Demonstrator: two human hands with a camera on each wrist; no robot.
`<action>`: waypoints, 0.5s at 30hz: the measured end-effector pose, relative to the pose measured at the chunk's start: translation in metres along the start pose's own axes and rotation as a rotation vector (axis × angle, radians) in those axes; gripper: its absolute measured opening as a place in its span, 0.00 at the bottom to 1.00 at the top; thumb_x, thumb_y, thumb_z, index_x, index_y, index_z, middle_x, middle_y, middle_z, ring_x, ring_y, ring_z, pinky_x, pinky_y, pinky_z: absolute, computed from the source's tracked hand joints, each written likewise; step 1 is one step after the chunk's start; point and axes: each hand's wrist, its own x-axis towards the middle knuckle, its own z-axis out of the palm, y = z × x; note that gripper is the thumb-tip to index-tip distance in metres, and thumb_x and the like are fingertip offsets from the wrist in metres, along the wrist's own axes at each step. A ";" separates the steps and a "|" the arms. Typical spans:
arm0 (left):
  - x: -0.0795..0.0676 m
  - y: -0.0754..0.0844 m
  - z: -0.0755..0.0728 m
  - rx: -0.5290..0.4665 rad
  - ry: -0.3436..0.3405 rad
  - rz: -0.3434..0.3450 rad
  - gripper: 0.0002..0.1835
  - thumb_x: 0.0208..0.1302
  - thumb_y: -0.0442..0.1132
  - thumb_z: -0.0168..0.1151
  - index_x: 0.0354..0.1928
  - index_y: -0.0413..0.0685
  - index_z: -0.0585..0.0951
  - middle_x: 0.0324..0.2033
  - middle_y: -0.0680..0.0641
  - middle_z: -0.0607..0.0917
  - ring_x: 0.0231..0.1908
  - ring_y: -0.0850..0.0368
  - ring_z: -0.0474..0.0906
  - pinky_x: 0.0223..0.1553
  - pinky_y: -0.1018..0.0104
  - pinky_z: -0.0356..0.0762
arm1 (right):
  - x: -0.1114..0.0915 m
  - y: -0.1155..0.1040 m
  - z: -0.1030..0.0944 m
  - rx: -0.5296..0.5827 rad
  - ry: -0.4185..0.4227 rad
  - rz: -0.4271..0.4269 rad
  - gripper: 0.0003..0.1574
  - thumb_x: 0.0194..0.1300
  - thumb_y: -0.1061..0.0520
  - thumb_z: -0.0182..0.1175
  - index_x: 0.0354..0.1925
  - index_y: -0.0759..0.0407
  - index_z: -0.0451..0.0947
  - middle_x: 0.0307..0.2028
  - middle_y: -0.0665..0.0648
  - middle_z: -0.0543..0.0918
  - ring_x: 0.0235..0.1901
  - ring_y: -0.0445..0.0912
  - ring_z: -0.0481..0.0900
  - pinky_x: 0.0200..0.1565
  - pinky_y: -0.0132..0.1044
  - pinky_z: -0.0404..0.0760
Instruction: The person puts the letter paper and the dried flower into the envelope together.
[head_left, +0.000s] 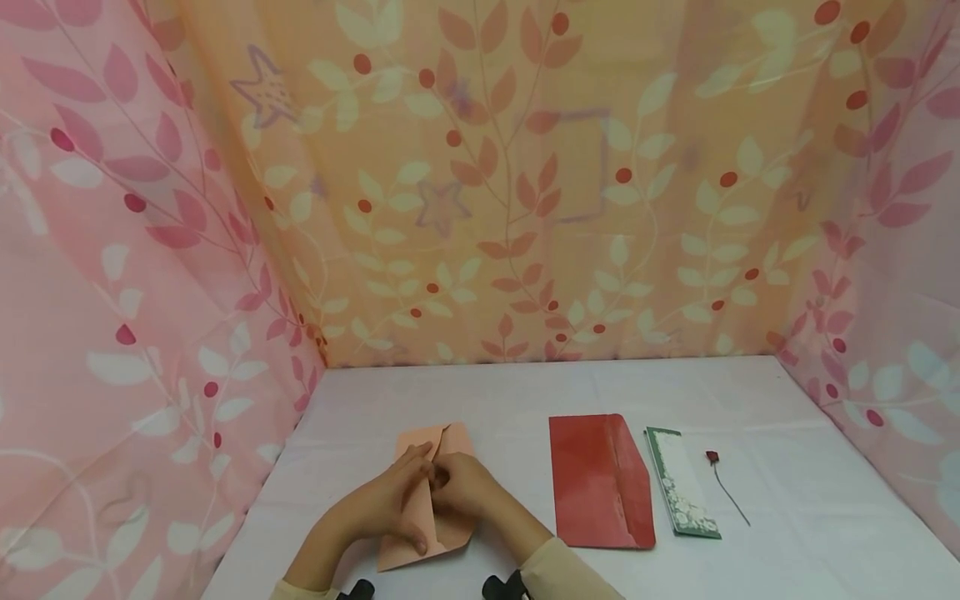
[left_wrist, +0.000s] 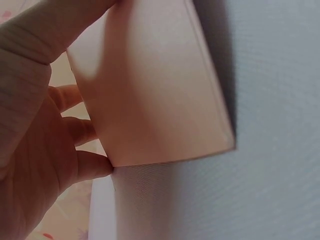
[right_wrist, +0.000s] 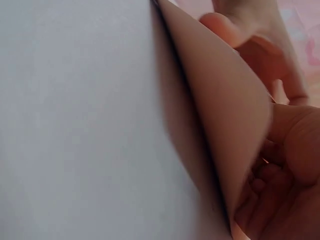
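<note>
Left wrist: envelope (left_wrist: 165, 100), upper part offscreen

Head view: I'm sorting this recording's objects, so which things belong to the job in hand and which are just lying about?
Job:
- peach envelope
- left hand, holding it
- right hand, touching it

Apparently lying about:
- red envelope
- green-and-white item
- red flower

No lettering, label, brand or number I can read: none on peach paper envelope (left_wrist: 160, 95), flat red paper envelope (head_left: 588, 483) or slim green-and-white floral rectangle (head_left: 681, 482).
</note>
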 end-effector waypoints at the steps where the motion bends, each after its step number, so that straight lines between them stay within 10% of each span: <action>1: 0.000 0.001 0.000 -0.007 -0.003 -0.004 0.48 0.26 0.69 0.74 0.55 0.69 0.66 0.76 0.49 0.47 0.74 0.39 0.41 0.64 0.38 0.60 | -0.001 0.001 -0.002 0.033 -0.016 -0.009 0.12 0.45 0.55 0.71 0.27 0.46 0.76 0.24 0.40 0.76 0.25 0.34 0.72 0.27 0.28 0.72; 15: 0.002 0.000 0.001 -0.021 0.004 0.004 0.45 0.24 0.68 0.76 0.49 0.66 0.66 0.76 0.47 0.49 0.74 0.35 0.41 0.63 0.34 0.60 | -0.019 -0.002 -0.026 0.102 0.022 0.058 0.17 0.49 0.60 0.72 0.41 0.54 0.83 0.27 0.44 0.81 0.28 0.34 0.76 0.29 0.28 0.77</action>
